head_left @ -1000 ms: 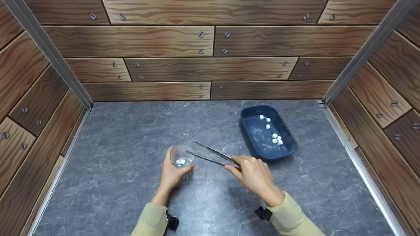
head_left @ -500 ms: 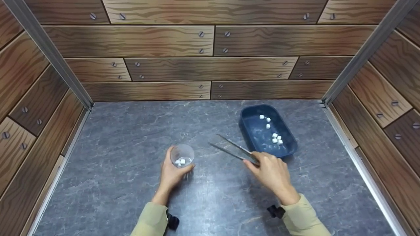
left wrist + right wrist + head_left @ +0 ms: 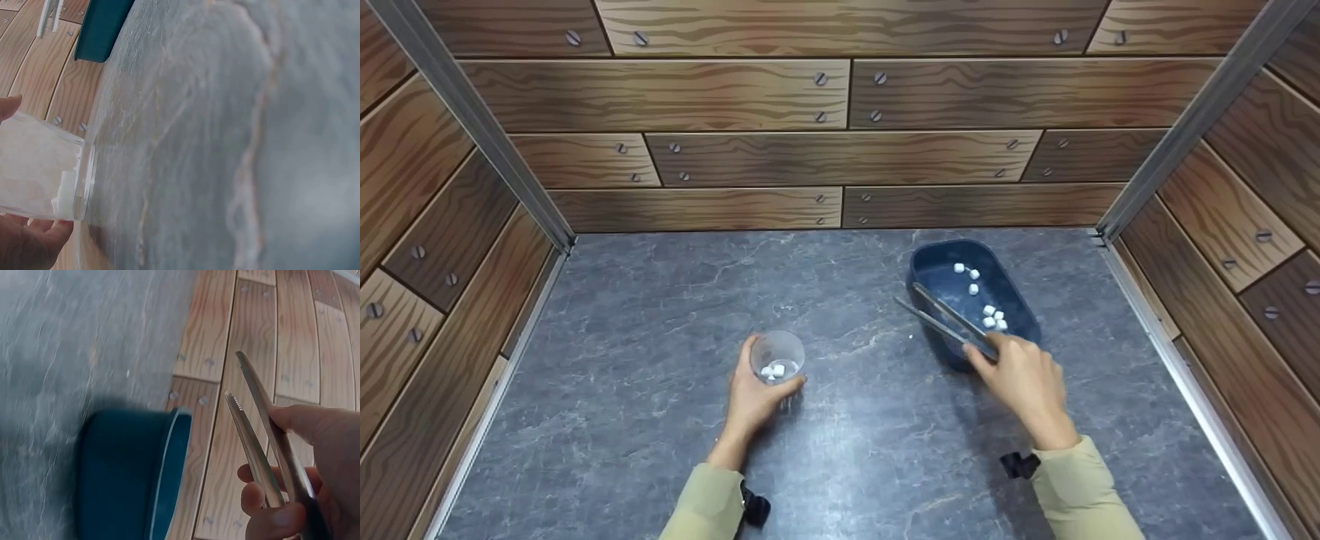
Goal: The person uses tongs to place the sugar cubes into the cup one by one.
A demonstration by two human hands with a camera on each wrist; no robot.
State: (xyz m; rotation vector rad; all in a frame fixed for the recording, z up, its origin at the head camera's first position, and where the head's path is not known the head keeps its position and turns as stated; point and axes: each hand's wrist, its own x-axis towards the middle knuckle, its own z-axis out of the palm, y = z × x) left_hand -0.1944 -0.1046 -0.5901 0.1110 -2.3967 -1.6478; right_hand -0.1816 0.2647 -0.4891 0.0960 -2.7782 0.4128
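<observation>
My left hand [image 3: 754, 405] grips a clear plastic cup [image 3: 778, 349] standing on the grey surface, thumb on the near side and fingers round the left. A few small white cubes [image 3: 778, 370] lie at the bottom of the cup; the left wrist view shows the cup [image 3: 34, 163] from the side. In my right hand [image 3: 1027, 382] is a pair of metal tweezers [image 3: 949, 319], its tips apart with nothing between them. The tweezers hover over the left rim of a dark blue tub [image 3: 1024, 296]. Inside the tub are several white cubes [image 3: 988, 310].
Wood-patterned panels [image 3: 840, 157] rise at the back and both sides. Metal rails [image 3: 1192, 405] run along the side edges. A tiny white speck [image 3: 910, 337] lies on the marbled grey surface [image 3: 660, 300] left of the tub.
My right hand has moved right and away from the cup, bringing the tweezers from over the cup to the tub's left side. The left hand and cup have stayed still.
</observation>
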